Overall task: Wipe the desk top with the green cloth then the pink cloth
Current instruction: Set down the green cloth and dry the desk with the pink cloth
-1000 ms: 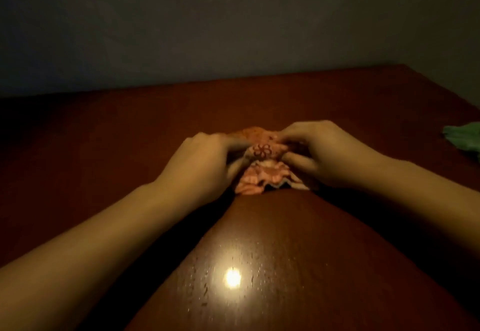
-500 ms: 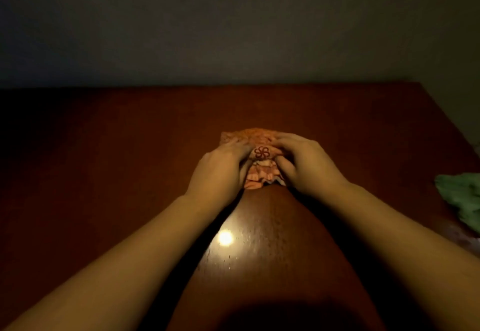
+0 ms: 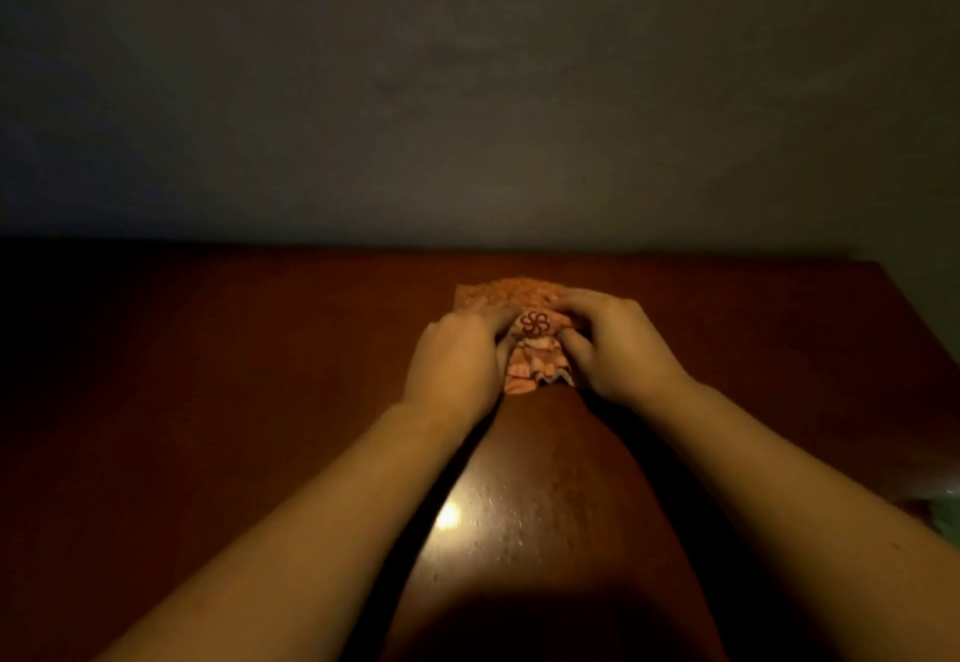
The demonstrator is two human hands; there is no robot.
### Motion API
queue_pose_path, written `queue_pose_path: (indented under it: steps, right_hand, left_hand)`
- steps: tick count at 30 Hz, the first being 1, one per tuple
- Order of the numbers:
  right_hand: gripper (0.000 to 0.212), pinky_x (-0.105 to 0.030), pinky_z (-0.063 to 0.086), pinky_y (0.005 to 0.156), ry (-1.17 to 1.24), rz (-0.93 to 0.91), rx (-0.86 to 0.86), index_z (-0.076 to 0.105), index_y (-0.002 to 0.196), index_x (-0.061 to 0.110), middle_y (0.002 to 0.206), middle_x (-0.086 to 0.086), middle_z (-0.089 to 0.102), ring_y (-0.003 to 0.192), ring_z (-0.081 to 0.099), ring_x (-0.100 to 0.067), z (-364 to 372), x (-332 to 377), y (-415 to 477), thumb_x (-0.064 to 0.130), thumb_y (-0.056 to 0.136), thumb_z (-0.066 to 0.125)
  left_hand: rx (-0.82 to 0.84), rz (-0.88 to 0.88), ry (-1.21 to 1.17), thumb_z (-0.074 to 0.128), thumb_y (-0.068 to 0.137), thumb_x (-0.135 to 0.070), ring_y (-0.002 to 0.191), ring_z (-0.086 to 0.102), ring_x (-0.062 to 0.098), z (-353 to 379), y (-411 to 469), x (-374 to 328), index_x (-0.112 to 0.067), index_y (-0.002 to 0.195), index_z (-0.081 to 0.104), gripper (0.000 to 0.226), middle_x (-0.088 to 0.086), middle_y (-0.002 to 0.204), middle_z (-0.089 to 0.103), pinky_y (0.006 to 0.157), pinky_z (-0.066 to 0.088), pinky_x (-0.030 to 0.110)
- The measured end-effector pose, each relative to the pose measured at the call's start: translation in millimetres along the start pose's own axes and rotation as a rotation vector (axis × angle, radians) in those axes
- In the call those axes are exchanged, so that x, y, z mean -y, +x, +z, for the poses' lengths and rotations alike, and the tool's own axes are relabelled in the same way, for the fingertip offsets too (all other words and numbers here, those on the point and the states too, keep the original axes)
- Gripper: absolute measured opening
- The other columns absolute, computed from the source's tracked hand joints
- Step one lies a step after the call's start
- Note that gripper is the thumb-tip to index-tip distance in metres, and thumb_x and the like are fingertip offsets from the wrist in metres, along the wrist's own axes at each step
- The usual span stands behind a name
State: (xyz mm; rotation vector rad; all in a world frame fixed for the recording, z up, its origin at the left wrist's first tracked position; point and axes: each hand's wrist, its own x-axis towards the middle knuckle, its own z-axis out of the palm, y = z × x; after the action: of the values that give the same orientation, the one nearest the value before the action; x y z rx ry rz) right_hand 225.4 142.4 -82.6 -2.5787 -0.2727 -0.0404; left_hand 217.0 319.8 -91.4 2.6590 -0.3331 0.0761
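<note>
Your two bare forearms reach up from the bottom corners of the frame and meet at its centre, on a dark reddish-brown desk [image 3: 208, 401]. Between your hands lies the pink cloth [image 3: 535, 352], bunched into a small mound with a printed flower on top and a flatter patterned part showing just beyond your knuckles. Your left hand [image 3: 457, 365] holds the cloth's left side with its fingers curled in around the fabric, and your right hand [image 3: 618, 349] holds the right side the same way, thumb tucked against the folds. A bright glint of light [image 3: 448, 518] sits on the glossy desk between your forearms. A plain grey wall [image 3: 467, 90] fills the upper half. At the right edge, low down, a greenish patch [image 3: 946, 516] shows, too dim to identify.
</note>
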Motion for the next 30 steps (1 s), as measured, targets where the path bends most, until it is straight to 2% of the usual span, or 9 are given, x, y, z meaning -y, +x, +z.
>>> queue_pose_path:
  steps: [2,6,8,11,14,16,22,27,30]
  right_hand:
    - [0.033,-0.019,0.034,0.103,0.053,0.022,-0.005,0.068,0.12,0.015,0.131,-0.002,0.063,0.123,0.055,-0.017,5,-1,-10,0.01,0.087,0.065]
    - [0.034,-0.023,0.036,0.105,0.056,-0.012,0.027,0.068,0.121,0.015,0.13,-0.001,0.063,0.123,0.055,-0.015,5,0,-36,0.011,0.087,0.066]
    - [0.032,-0.021,0.038,0.101,0.026,-0.046,0.036,0.069,0.118,0.013,0.125,-0.003,0.066,0.118,0.059,-0.019,3,-6,-12,0.009,0.087,0.066]
    - [0.033,-0.028,0.042,0.1,-0.028,-0.019,-0.006,0.068,0.12,0.011,0.125,-0.007,0.066,0.117,0.06,-0.025,1,-8,30,0.009,0.087,0.064]
    - [0.035,-0.024,0.04,0.097,-0.018,0.01,-0.042,0.066,0.122,0.011,0.126,-0.008,0.065,0.117,0.059,-0.025,5,-8,44,0.008,0.088,0.064]
    - [0.032,-0.023,0.04,0.094,-0.002,-0.002,-0.033,0.065,0.12,0.013,0.122,-0.006,0.066,0.113,0.06,-0.023,6,-11,36,0.009,0.088,0.064]
    - [0.027,-0.042,0.049,0.091,-0.053,-0.071,0.024,0.065,0.113,0.01,0.116,-0.008,0.064,0.108,0.06,-0.027,-2,-27,63,0.011,0.086,0.064]
    - [0.026,-0.039,0.049,0.092,-0.054,-0.062,0.007,0.064,0.115,0.01,0.116,-0.008,0.065,0.107,0.06,-0.024,-12,-43,59,0.012,0.088,0.064]
    - [0.029,-0.03,0.044,0.095,-0.035,0.023,-0.039,0.065,0.116,0.009,0.119,-0.008,0.066,0.111,0.06,-0.023,-31,-71,46,0.008,0.087,0.065]
  left_hand:
    - [-0.025,0.022,-0.034,0.058,0.096,-0.032,0.109,0.064,0.024,0,-10,2,-0.032,0.128,0.064,0.032,-0.004,0.126,0.068,0.088,0.053,0.038]
    - [-0.062,0.074,-0.105,0.062,0.095,-0.028,0.118,0.062,0.016,0,-32,5,-0.028,0.125,0.067,0.03,-0.005,0.127,0.067,0.097,0.052,0.034]
    - [-0.078,0.088,-0.088,0.063,0.094,-0.026,0.113,0.064,0.02,4,-14,9,-0.026,0.123,0.068,0.029,-0.003,0.124,0.069,0.091,0.055,0.037]
    - [-0.075,0.023,-0.045,0.06,0.095,-0.028,0.104,0.066,0.028,5,24,10,-0.028,0.123,0.068,0.029,0.002,0.118,0.071,0.079,0.054,0.038]
    - [-0.075,-0.028,-0.036,0.059,0.095,-0.032,0.102,0.066,0.03,6,44,13,-0.032,0.125,0.066,0.031,0.002,0.116,0.072,0.08,0.052,0.038]
    - [-0.081,0.018,-0.054,0.061,0.095,-0.03,0.102,0.066,0.028,5,40,16,-0.031,0.125,0.066,0.031,0.0,0.118,0.071,0.082,0.054,0.038]
    - [-0.075,0.049,-0.02,0.059,0.095,-0.032,0.102,0.065,0.028,7,61,18,-0.032,0.127,0.066,0.032,0.001,0.116,0.071,0.081,0.053,0.038]
    - [-0.064,0.074,-0.036,0.061,0.094,-0.029,0.104,0.065,0.031,14,76,6,-0.031,0.126,0.066,0.033,0.004,0.115,0.072,0.085,0.053,0.039]
    - [-0.012,0.138,-0.059,0.06,0.094,-0.029,0.107,0.064,0.031,30,87,-24,-0.031,0.127,0.066,0.033,0.005,0.117,0.071,0.086,0.052,0.039]
